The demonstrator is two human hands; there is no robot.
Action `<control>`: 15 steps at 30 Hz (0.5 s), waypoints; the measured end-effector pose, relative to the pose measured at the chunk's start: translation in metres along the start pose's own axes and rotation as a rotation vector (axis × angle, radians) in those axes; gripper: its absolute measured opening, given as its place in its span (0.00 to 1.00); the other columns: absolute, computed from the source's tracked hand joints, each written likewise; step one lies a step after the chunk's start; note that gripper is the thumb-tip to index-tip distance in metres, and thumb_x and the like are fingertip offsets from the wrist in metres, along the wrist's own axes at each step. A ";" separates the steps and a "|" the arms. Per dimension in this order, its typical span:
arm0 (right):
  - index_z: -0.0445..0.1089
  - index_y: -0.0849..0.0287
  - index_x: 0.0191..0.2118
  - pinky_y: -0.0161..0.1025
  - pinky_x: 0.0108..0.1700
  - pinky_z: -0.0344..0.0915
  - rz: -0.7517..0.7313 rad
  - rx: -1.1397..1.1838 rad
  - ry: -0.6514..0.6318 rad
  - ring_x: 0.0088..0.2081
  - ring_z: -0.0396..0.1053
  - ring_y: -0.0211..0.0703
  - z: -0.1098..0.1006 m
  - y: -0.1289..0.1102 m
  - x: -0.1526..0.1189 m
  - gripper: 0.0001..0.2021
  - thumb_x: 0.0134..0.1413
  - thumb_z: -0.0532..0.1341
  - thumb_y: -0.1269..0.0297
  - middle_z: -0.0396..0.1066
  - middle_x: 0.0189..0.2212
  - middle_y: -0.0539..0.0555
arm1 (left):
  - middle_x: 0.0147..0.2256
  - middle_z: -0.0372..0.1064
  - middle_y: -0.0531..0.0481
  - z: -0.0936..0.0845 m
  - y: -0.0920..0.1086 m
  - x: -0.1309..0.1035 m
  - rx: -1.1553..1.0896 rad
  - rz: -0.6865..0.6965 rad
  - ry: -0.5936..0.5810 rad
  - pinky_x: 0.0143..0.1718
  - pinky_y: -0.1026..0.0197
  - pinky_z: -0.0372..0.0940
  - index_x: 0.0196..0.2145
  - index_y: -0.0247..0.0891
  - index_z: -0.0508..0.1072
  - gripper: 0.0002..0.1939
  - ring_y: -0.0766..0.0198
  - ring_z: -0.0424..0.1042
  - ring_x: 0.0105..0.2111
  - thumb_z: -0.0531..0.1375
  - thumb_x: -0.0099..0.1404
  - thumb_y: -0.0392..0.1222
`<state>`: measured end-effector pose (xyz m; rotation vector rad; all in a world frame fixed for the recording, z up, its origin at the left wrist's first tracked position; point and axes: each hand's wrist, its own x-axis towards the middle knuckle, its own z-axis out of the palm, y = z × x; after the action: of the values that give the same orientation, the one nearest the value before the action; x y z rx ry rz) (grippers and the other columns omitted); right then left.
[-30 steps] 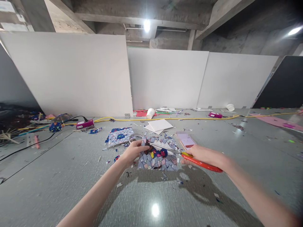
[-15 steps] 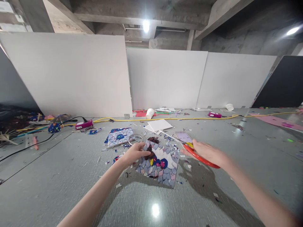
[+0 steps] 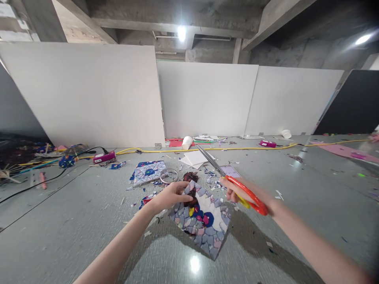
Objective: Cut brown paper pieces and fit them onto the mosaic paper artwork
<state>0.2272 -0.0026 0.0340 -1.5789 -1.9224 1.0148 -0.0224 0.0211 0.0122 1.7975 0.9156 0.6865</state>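
My left hand (image 3: 171,196) grips the upper left edge of a square collage board (image 3: 204,233), holding it tilted above the grey tabletop. Grey, pink and lilac scraps cover the board like stones around a white patch, with dark blue, yellow and magenta pieces near its middle. Under my left fingers is a dark brown scrap. Right of the board, my right hand (image 3: 239,190) is closed on scissors (image 3: 213,162) with red and yellow handles. The blades point up and to the left, away from the board. A dark brown crumpled clump (image 3: 191,176) lies behind my left fingers.
A roll of tape (image 3: 169,169) lies beside another blue and white mosaic board (image 3: 149,172). White cards (image 3: 197,157), a phone (image 3: 230,171) and many scraps lie beyond. A yellow cable (image 3: 237,149) runs along white panels (image 3: 207,102). A paper cup (image 3: 187,142) is tipped over.
My right hand has turned the scissors so the blades point more steeply upward. The board in my left hand has rotated, its lower corner dropping nearer to me.
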 end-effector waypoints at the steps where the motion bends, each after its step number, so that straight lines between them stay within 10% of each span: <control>1: 0.64 0.60 0.26 0.35 0.28 0.62 -0.020 0.092 -0.033 0.23 0.66 0.38 0.006 -0.004 -0.001 0.20 0.49 0.50 0.45 0.69 0.23 0.52 | 0.23 0.67 0.54 0.002 0.002 0.000 0.022 0.006 -0.018 0.19 0.68 0.51 0.37 0.36 0.73 0.15 0.67 0.60 0.20 0.61 0.50 0.43; 7: 0.62 0.59 0.25 0.35 0.32 0.59 -0.191 0.064 0.121 0.30 0.65 0.41 0.034 -0.002 0.004 0.12 0.39 0.62 0.56 0.66 0.26 0.49 | 0.22 0.66 0.55 0.010 0.007 -0.001 0.134 0.073 0.089 0.22 0.67 0.56 0.45 0.37 0.69 0.23 0.65 0.63 0.22 0.61 0.51 0.44; 15: 0.58 0.58 0.25 0.37 0.33 0.60 -0.179 0.511 0.378 0.28 0.64 0.39 0.052 0.009 0.017 0.13 0.36 0.64 0.62 0.64 0.25 0.48 | 0.48 0.58 0.45 0.023 0.007 -0.002 0.665 0.428 0.647 0.50 0.51 0.55 0.43 0.44 0.69 0.13 0.55 0.57 0.50 0.57 0.58 0.41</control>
<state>0.1903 0.0016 -0.0075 -1.1800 -1.3811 0.9521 -0.0033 0.0065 0.0103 2.4535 1.2968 1.4150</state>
